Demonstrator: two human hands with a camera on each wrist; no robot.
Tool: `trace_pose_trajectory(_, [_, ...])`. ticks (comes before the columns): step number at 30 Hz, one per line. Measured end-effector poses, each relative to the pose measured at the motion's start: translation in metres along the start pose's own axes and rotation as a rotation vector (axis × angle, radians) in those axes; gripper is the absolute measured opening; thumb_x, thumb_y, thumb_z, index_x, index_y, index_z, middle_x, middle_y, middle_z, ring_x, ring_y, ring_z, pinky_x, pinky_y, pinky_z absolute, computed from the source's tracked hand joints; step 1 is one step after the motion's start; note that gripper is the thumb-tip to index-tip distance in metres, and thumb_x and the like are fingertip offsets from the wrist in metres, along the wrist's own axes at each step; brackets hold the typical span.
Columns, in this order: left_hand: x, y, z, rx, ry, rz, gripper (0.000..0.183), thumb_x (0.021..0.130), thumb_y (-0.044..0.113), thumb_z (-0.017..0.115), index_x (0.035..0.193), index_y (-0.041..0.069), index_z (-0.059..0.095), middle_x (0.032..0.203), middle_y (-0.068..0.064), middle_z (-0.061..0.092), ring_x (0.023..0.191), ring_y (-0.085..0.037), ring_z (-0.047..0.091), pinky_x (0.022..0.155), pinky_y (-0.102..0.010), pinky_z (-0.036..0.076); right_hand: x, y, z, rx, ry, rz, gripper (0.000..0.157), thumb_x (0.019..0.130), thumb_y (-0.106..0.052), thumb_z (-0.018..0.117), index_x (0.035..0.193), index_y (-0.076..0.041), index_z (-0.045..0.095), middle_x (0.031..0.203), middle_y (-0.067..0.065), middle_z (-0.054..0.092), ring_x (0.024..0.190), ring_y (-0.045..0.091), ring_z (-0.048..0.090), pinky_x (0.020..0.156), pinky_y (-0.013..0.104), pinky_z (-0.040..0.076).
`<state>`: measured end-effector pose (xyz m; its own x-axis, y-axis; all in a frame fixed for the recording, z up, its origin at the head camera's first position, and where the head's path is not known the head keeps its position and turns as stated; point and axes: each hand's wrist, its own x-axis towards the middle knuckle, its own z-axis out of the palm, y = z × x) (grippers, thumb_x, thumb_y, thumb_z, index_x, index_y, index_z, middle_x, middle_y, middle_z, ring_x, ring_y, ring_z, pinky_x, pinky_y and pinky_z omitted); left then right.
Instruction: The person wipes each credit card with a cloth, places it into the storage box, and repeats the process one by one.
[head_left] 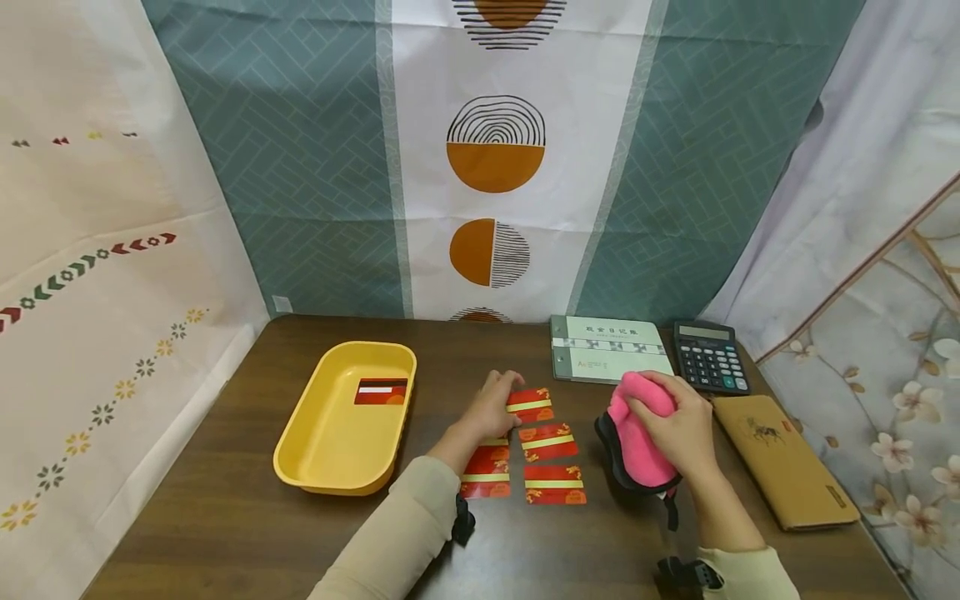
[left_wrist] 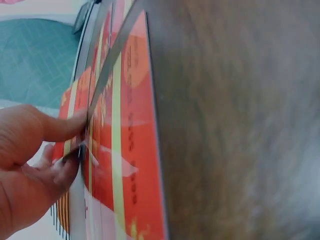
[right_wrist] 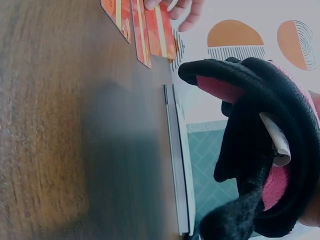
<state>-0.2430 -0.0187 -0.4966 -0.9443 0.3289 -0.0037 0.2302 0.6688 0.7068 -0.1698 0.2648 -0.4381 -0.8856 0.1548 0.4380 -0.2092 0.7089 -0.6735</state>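
Note:
My left hand (head_left: 491, 406) is at the far end of the red cards, pinching a red card (head_left: 531, 403) with a yellow stripe between thumb and fingers. Below that card lie a middle red card (head_left: 549, 442) and a near red card (head_left: 555, 485). More red cards (head_left: 486, 486) lie in a column to their left, partly covered by my hand and sleeve. My right hand (head_left: 682, 425) grips a soft pink and black fabric piece (head_left: 647, 433) above the table, right of the cards. In the right wrist view its black underside (right_wrist: 250, 135) shows a white label (right_wrist: 276, 140).
A yellow tray (head_left: 288, 454) on the left holds one card (head_left: 381, 398), dark stripe up. Along the back right are a pale green ledger (head_left: 611, 346) and a black calculator (head_left: 711, 357). A tan notebook (head_left: 787, 467) lies at the right edge of the brown table (head_left: 225, 500).

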Motion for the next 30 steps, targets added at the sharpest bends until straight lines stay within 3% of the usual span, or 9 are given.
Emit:
trace_pose_trajectory(3, [-0.001, 0.002, 0.002, -0.066, 0.044, 0.015, 0.059, 0.087, -0.003, 0.076, 0.138, 0.015, 0.053, 0.126, -0.010, 0.047, 0.108, -0.031, 0.053, 0.090, -0.043, 0.051, -0.001, 0.000, 0.001, 0.004, -0.008, 0.004, 0.044, 0.085, -0.016, 0.083, 0.126, -0.006, 0.069, 0.118, 0.016, 0.068, 0.095, 0.030, 0.061, 0.071, 0.029, 0.053])
trace_pose_trajectory(6, [-0.004, 0.005, 0.003, -0.156, 0.138, 0.018, 0.054, 0.088, -0.008, 0.072, 0.136, 0.014, 0.058, 0.128, -0.010, 0.058, 0.105, -0.029, 0.059, 0.085, -0.039, 0.053, -0.002, -0.003, 0.003, 0.007, 0.002, -0.008, 0.043, 0.084, -0.014, 0.083, 0.124, -0.007, 0.070, 0.116, 0.015, 0.069, 0.094, 0.028, 0.061, 0.070, 0.026, 0.053])
trace_pose_trajectory(10, [-0.009, 0.015, 0.000, -0.388, 0.273, -0.007, 0.039, 0.090, -0.006, 0.071, 0.126, 0.011, 0.066, 0.118, -0.014, 0.072, 0.092, -0.026, 0.071, 0.070, -0.032, 0.056, -0.002, -0.017, 0.013, 0.034, 0.017, -0.087, 0.041, 0.081, -0.011, 0.085, 0.119, -0.008, 0.073, 0.110, 0.011, 0.071, 0.091, 0.024, 0.062, 0.070, 0.025, 0.052])
trace_pose_trajectory(13, [-0.011, 0.029, -0.008, -0.537, 0.317, -0.017, 0.029, 0.092, 0.002, 0.073, 0.120, 0.008, 0.070, 0.106, -0.012, 0.076, 0.086, -0.022, 0.073, 0.065, -0.030, 0.057, 0.002, -0.034, 0.021, 0.067, 0.005, -0.165, 0.039, 0.080, -0.011, 0.085, 0.118, -0.011, 0.074, 0.108, 0.007, 0.071, 0.090, 0.022, 0.063, 0.070, 0.030, 0.053])
trace_pose_trajectory(17, [-0.014, 0.049, -0.018, -0.742, 0.290, -0.021, 0.027, 0.093, 0.005, 0.072, 0.120, 0.003, 0.071, 0.103, -0.011, 0.076, 0.087, -0.019, 0.073, 0.074, -0.037, 0.062, 0.008, -0.055, 0.031, 0.075, 0.015, -0.239, 0.040, 0.078, -0.011, 0.086, 0.116, -0.010, 0.074, 0.108, 0.008, 0.071, 0.091, 0.024, 0.064, 0.070, 0.039, 0.055])
trace_pose_trajectory(21, [-0.020, 0.059, -0.024, -0.893, 0.234, 0.001, 0.030, 0.095, 0.002, 0.068, 0.125, 0.001, 0.070, 0.112, -0.016, 0.074, 0.091, -0.024, 0.073, 0.080, -0.045, 0.060, 0.010, -0.067, 0.038, 0.030, 0.079, -0.268, 0.042, 0.076, -0.010, 0.088, 0.115, -0.006, 0.074, 0.108, 0.013, 0.069, 0.090, 0.030, 0.065, 0.069, 0.048, 0.056])
trace_pose_trajectory(26, [-0.029, 0.068, -0.032, -0.884, 0.175, 0.067, 0.031, 0.099, 0.004, 0.064, 0.129, -0.001, 0.067, 0.118, -0.018, 0.072, 0.098, -0.026, 0.073, 0.085, -0.046, 0.059, 0.007, -0.084, 0.047, -0.060, 0.149, -0.292, 0.042, 0.074, -0.014, 0.089, 0.113, -0.005, 0.076, 0.109, 0.016, 0.066, 0.084, 0.033, 0.065, 0.062, 0.049, 0.056])
trace_pose_trajectory(30, [-0.034, 0.071, -0.036, -0.815, 0.157, 0.138, 0.029, 0.100, 0.005, 0.062, 0.128, 0.000, 0.069, 0.117, -0.016, 0.072, 0.093, -0.020, 0.072, 0.083, -0.038, 0.060, 0.001, -0.099, 0.055, -0.073, 0.129, -0.358, 0.042, 0.074, -0.018, 0.091, 0.111, -0.007, 0.076, 0.107, 0.012, 0.066, 0.078, 0.030, 0.066, 0.057, 0.045, 0.055])
